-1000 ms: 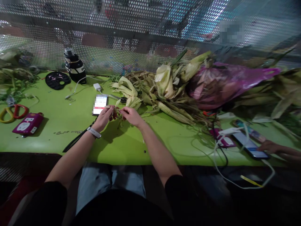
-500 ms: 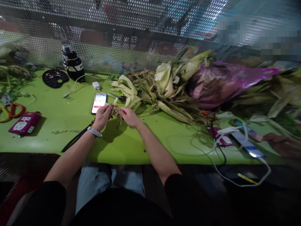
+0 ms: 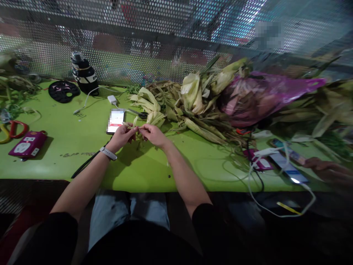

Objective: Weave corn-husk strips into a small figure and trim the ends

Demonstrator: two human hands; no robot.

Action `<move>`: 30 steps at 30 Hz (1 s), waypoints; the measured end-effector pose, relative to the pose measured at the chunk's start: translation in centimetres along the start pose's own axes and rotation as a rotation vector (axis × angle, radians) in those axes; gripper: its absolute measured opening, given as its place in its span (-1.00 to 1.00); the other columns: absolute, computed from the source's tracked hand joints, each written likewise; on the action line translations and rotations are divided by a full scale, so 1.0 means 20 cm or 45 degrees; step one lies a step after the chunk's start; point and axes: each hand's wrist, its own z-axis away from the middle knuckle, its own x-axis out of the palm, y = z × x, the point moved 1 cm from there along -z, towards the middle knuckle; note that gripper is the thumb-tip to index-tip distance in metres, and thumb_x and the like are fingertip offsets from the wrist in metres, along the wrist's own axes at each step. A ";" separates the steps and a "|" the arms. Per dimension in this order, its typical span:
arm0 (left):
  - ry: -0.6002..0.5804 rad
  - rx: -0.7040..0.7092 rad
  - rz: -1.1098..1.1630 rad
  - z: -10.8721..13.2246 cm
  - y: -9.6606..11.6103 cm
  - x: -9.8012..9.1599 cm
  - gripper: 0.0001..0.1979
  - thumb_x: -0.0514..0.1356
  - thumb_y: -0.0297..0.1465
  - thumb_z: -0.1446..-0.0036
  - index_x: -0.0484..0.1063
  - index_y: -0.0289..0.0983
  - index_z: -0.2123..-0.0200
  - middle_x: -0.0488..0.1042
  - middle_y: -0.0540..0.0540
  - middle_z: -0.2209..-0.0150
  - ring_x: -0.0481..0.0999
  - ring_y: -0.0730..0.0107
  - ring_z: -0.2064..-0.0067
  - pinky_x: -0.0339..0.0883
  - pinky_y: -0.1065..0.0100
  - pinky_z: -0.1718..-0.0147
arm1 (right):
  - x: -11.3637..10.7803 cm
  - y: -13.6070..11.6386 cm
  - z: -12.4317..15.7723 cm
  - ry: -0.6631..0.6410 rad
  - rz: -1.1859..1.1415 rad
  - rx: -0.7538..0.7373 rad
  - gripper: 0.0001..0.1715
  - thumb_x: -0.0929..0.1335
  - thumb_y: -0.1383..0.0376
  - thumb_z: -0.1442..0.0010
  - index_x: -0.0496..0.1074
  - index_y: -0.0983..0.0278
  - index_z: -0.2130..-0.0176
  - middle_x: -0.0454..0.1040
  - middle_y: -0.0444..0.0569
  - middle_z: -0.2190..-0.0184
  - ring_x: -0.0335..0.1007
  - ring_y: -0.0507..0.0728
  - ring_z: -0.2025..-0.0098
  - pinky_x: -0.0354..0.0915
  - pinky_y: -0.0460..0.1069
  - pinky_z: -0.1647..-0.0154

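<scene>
My left hand (image 3: 124, 137), with a white wristband (image 3: 108, 153) at the wrist, is closed on pale strips of corn husk (image 3: 135, 121) that stick up above its fingers. Close against it, my right hand (image 3: 153, 135) pinches with its fingertips, which meet those of the left. What lies between the right fingertips is too small to make out. Just behind the left hand a lit phone (image 3: 116, 120) lies on the green table (image 3: 154, 173). Beyond the right hand, loose corn husks (image 3: 156, 118) reach forward from a heap.
The husk heap (image 3: 190, 92) runs right to a pink plastic bag (image 3: 248, 99). On the left are a dark bottle (image 3: 85, 75), a black palette-shaped object (image 3: 63, 91), scissors (image 3: 18, 129) and a purple power strip (image 3: 28, 144). Another person's hand (image 3: 328, 167) is beside cables and phones.
My hands have drawn together so the fingertips meet, and the bits of plant hanging between them show less. The heap, bag and bottle stay put.
</scene>
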 end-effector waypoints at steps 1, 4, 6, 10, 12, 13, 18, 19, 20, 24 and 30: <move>0.008 0.032 -0.058 -0.01 -0.01 0.00 -0.65 0.30 -0.11 -0.09 0.37 -0.28 0.33 0.41 0.04 0.65 0.28 0.59 0.69 0.15 0.49 0.69 | 0.00 0.00 0.00 0.005 0.061 -0.008 -0.68 0.30 0.07 -0.26 0.31 0.26 0.36 0.24 -0.23 0.59 0.15 -0.02 0.54 0.13 -0.09 0.48; 0.092 0.130 -0.190 -0.02 -0.03 -0.02 -0.68 0.31 -0.13 -0.09 0.41 -0.29 0.39 0.42 0.01 0.66 0.33 0.55 0.67 0.17 0.46 0.66 | 0.00 -0.02 0.01 -0.011 0.221 -0.051 -0.66 0.27 0.07 -0.29 0.30 0.26 0.38 0.22 -0.22 0.59 0.11 -0.02 0.52 0.08 -0.09 0.48; 0.152 0.179 -0.237 -0.02 -0.03 -0.02 -0.69 0.31 -0.16 -0.09 0.41 -0.29 0.41 0.43 0.01 0.65 0.34 0.55 0.66 0.17 0.46 0.64 | 0.00 -0.02 0.01 -0.032 0.268 -0.075 -0.64 0.27 0.05 -0.30 0.31 0.26 0.38 0.24 -0.21 0.57 0.12 -0.02 0.50 0.07 -0.09 0.46; 0.219 0.177 -0.270 -0.01 -0.02 -0.01 -0.69 0.30 -0.15 -0.11 0.39 -0.28 0.41 0.41 0.02 0.66 0.31 0.56 0.67 0.14 0.47 0.66 | 0.00 -0.02 0.01 -0.052 0.301 -0.082 -0.61 0.26 0.02 -0.30 0.32 0.27 0.36 0.27 -0.19 0.54 0.15 -0.01 0.48 0.09 -0.09 0.44; 0.211 0.118 -0.198 -0.01 -0.02 0.00 -0.70 0.27 -0.15 -0.13 0.39 -0.28 0.36 0.43 0.01 0.64 0.35 0.55 0.64 0.19 0.47 0.63 | -0.01 -0.02 0.01 -0.062 0.319 -0.051 -0.63 0.24 0.04 -0.31 0.34 0.27 0.34 0.29 -0.18 0.54 0.18 0.00 0.48 0.13 -0.08 0.43; 0.200 0.076 -0.121 -0.01 -0.02 0.00 -0.70 0.27 -0.15 -0.14 0.39 -0.29 0.33 0.46 0.00 0.60 0.40 0.53 0.61 0.23 0.47 0.59 | -0.01 -0.01 0.01 -0.050 0.331 -0.036 -0.64 0.24 0.05 -0.32 0.35 0.27 0.32 0.32 -0.17 0.53 0.20 0.01 0.48 0.17 -0.07 0.41; 0.244 -0.081 0.411 -0.04 -0.03 -0.04 -0.75 0.27 -0.24 -0.15 0.42 -0.30 0.23 0.58 -0.11 0.35 0.59 0.43 0.32 0.45 0.36 0.26 | -0.02 0.00 0.00 0.521 0.607 -0.315 -0.74 0.32 0.25 -0.25 0.37 0.29 0.07 0.43 0.09 0.09 0.33 0.19 0.00 0.28 0.15 -0.09; 0.242 -0.091 0.494 -0.04 -0.03 -0.05 -0.77 0.26 -0.26 -0.16 0.43 -0.31 0.23 0.58 -0.12 0.32 0.59 0.41 0.28 0.46 0.33 0.19 | -0.01 0.00 -0.01 0.622 0.685 -0.422 -0.72 0.32 0.30 -0.23 0.37 0.28 0.04 0.38 0.13 0.00 0.26 0.23 -0.12 0.20 0.20 -0.20; 0.226 -0.099 0.565 -0.04 -0.03 -0.06 -0.79 0.25 -0.28 -0.17 0.43 -0.31 0.24 0.58 -0.13 0.30 0.60 0.39 0.24 0.46 0.31 0.14 | 0.00 0.00 -0.01 0.665 0.756 -0.517 -0.71 0.31 0.35 -0.23 0.38 0.25 0.02 0.34 0.13 -0.08 0.18 0.24 -0.21 0.12 0.24 -0.28; 0.116 -0.111 0.713 -0.04 -0.01 -0.06 -0.85 0.21 -0.32 -0.20 0.41 -0.31 0.28 0.57 -0.15 0.31 0.60 0.35 0.21 0.48 0.27 0.14 | 0.09 -0.01 0.00 0.450 0.992 -0.702 -0.65 0.29 0.40 -0.24 0.43 0.12 0.00 0.17 -0.01 -0.28 -0.08 0.23 -0.38 -0.03 0.30 -0.38; 0.089 -0.090 0.663 -0.02 -0.01 -0.04 -0.83 0.27 -0.41 -0.13 0.39 -0.31 0.21 0.57 -0.15 0.27 0.61 0.37 0.18 0.46 0.38 0.22 | 0.13 -0.02 0.02 0.432 0.998 -0.804 -0.76 0.30 0.24 -0.31 0.54 0.08 0.11 0.24 -0.07 -0.27 0.02 0.20 -0.35 0.05 0.23 -0.36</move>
